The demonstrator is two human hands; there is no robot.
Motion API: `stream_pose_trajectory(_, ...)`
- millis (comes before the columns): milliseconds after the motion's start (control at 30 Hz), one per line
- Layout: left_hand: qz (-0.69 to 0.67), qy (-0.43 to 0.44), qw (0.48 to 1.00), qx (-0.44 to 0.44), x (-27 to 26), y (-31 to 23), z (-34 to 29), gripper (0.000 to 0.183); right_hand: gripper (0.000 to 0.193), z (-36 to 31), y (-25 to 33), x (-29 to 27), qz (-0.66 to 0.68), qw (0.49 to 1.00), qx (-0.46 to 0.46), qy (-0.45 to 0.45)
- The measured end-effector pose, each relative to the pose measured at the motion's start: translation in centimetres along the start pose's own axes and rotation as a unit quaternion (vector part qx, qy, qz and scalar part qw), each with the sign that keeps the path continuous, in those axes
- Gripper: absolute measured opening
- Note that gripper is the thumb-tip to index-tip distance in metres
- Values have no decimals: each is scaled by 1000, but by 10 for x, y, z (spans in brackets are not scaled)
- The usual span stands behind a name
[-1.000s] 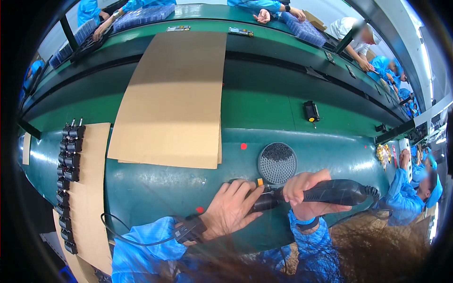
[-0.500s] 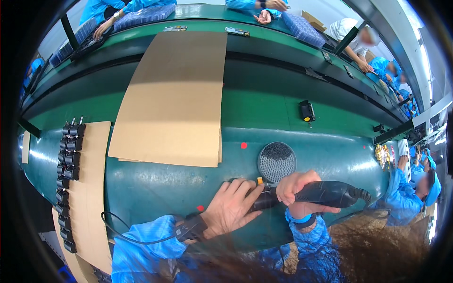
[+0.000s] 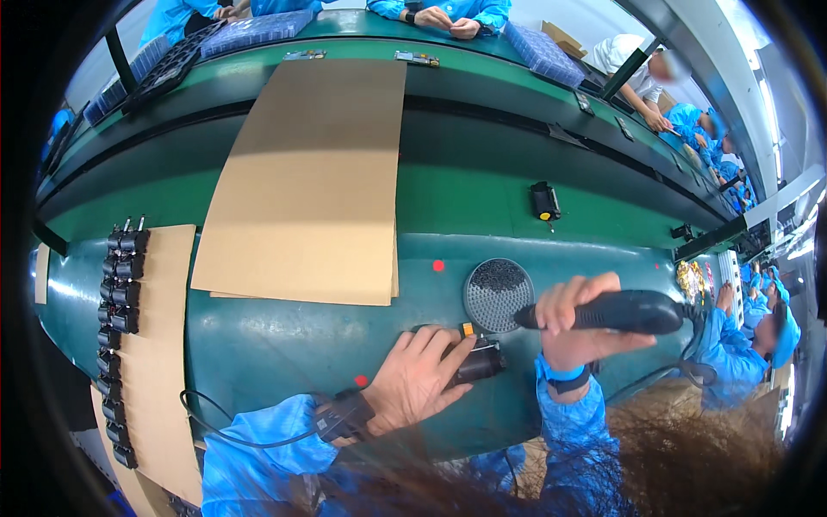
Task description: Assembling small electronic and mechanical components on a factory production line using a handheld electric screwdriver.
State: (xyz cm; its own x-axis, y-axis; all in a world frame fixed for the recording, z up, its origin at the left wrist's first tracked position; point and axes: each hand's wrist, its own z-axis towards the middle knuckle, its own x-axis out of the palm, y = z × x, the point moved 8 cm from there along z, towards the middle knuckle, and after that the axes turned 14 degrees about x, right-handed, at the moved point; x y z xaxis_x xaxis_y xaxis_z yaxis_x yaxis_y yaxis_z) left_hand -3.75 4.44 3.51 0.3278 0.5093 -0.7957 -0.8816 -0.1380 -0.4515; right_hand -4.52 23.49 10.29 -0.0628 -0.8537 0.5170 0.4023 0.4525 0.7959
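Note:
My left hand (image 3: pixel 412 379) holds a small black device (image 3: pixel 479 362) down on the green bench, fingers over its left part. An orange tab (image 3: pixel 469 329) sticks out at its far edge. In my right hand (image 3: pixel 570 338) is a black electric screwdriver (image 3: pixel 627 312), lying almost level with its nose pointing left. That nose reaches the right rim of a round grey dish (image 3: pixel 488 317), whose dimpled floor carries a heap of tiny dark screws (image 3: pixel 501 277). Whether the tip touches anything cannot be made out. A wristband with a cable circles my left wrist.
Large brown cardboard sheets (image 3: pixel 297 215) lie beyond my left hand. Several black devices (image 3: pixel 121 319) line another cardboard strip at the left. A single black device (image 3: pixel 544 202) rests on the green belt ahead. Co-workers in blue sit across and at the right.
My right hand has lifted the screwdriver off the black device and moved right and slightly away, bringing its nose to the dish. My left hand has stayed on the device.

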Motion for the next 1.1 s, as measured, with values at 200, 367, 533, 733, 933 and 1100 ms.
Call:
stream_pose_trajectory(200,-9,-2,1000,4,0,2,0,64,95,17,-19,-23,-64,997,17,-28)
stream_pose_trajectory(367,-7,-5,1000,4,-2,1,0,63,99,17,-28,-25,-55,997,42,-37)
stream_pose_trajectory(533,-9,-7,1000,7,-2,1,0,63,98,18,-31,-25,-77,994,55,-58)
stream_pose_trajectory(733,-5,-10,1000,5,-2,1,-1,63,97,18,-32,-26,-69,995,50,-51)
stream_pose_trajectory(933,3,-6,1000,6,-2,0,0,64,100,18,-36,-27,-62,995,68,-30)
stream_pose_trajectory(1100,-9,-3,1000,3,1,2,-2,66,102,17,-35,-23,-78,995,66,-20)
